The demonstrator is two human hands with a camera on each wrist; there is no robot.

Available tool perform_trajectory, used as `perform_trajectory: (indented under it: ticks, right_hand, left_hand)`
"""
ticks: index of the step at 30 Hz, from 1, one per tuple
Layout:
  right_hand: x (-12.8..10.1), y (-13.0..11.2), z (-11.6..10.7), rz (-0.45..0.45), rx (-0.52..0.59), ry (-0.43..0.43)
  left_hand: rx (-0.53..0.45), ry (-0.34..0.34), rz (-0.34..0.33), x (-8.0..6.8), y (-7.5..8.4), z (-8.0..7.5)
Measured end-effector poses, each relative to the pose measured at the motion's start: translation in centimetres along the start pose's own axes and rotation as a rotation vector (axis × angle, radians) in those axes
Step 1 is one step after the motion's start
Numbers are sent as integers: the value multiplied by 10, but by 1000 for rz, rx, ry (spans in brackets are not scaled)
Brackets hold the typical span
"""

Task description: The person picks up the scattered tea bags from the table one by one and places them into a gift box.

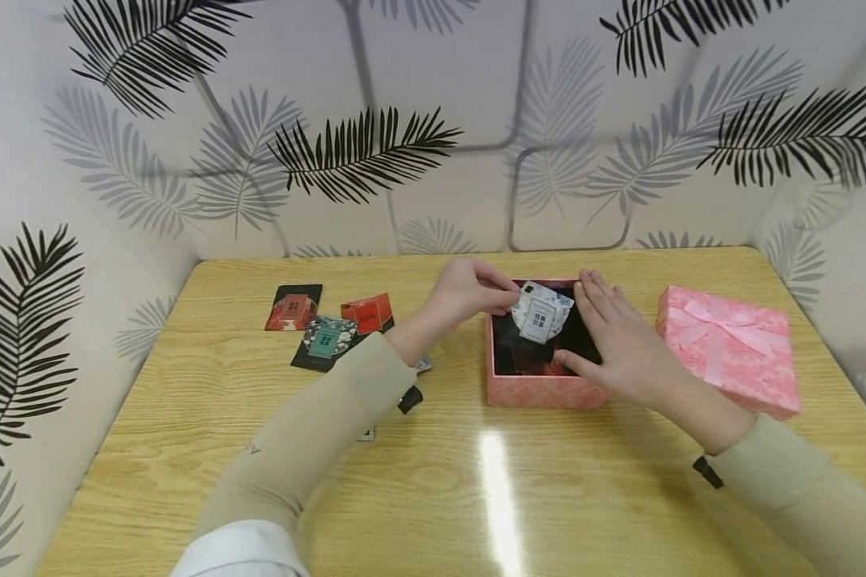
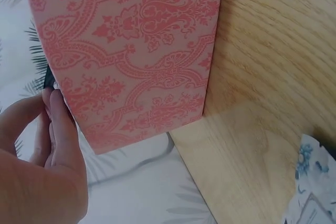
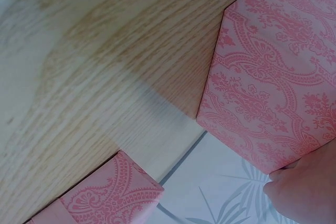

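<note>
An open pink patterned box (image 1: 541, 391) stands on the wooden table, its inside dark with sachets lying in it. My left hand (image 1: 507, 298) pinches a white-and-blue sachet (image 1: 543, 314) by its edge, just above the box opening. My right hand (image 1: 593, 327) lies with straight fingers over the box's right rim, thumb near the front edge. The left wrist view shows the box wall (image 2: 136, 51) beside my fingers (image 2: 58, 129). In the right wrist view the box wall (image 3: 278, 77) sits above my hand (image 3: 307, 192).
The pink lid with a bow (image 1: 729, 349) lies right of the box; its corner (image 3: 110, 192) shows in the right wrist view. Left of my forearm lie a red-and-black sachet (image 1: 293, 307), a red one (image 1: 366, 312) and a teal one (image 1: 325, 340). Leaf-patterned walls enclose the table.
</note>
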State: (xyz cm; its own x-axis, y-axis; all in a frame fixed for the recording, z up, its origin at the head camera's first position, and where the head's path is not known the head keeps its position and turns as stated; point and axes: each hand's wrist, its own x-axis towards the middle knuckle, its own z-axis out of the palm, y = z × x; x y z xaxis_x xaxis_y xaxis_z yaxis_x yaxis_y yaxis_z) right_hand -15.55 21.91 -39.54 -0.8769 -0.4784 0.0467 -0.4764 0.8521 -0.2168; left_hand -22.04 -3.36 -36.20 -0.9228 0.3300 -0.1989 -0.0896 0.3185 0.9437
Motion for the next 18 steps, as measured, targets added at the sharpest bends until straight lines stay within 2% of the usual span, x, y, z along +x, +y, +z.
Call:
perform_trajectory:
  ticks: [6,13,18]
  right_hand:
    - [0,-1,-1,7,7,-18]
    - [0,-1,-2,9,10,-24]
    - [0,-1,-1,9,16,-23]
  left_hand:
    - [179,-29,71,-1,1,4]
    - [445,-14,188,-4,5,9]
    - [568,-19,231,-6,7,13]
